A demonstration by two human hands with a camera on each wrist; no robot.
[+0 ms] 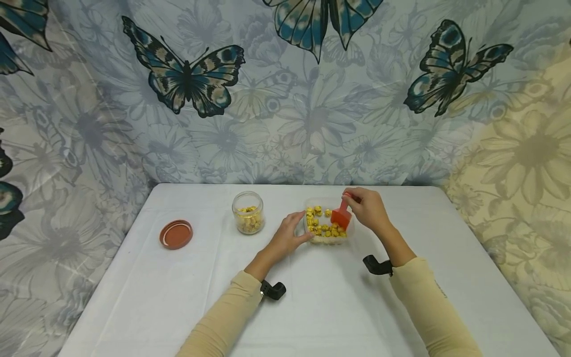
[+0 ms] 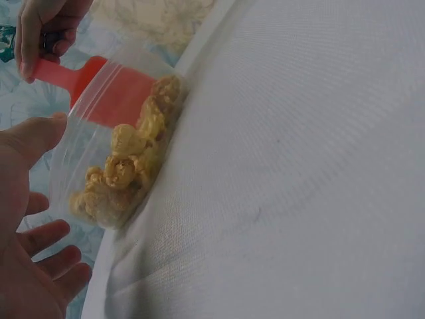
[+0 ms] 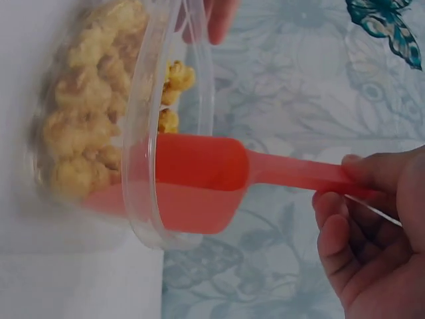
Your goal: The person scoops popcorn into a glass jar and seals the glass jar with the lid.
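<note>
My right hand pinches the handle of a red plastic scoop, whose blade is down inside a clear plastic container. Yellow popcorn lies in that container, more of it along the near side in the head view. At the container's left side my left hand touches the wall, thumb in front and fingers spread. The left wrist view shows the scoop's blade through the clear wall, beside the popcorn. In the right wrist view, thumb and fingers close on the handle's end.
A glass jar, without its lid and partly filled with popcorn, stands left of the container. Farther left a reddish-brown lid lies on the white-covered table. A butterfly-patterned cloth hangs behind the table's back edge.
</note>
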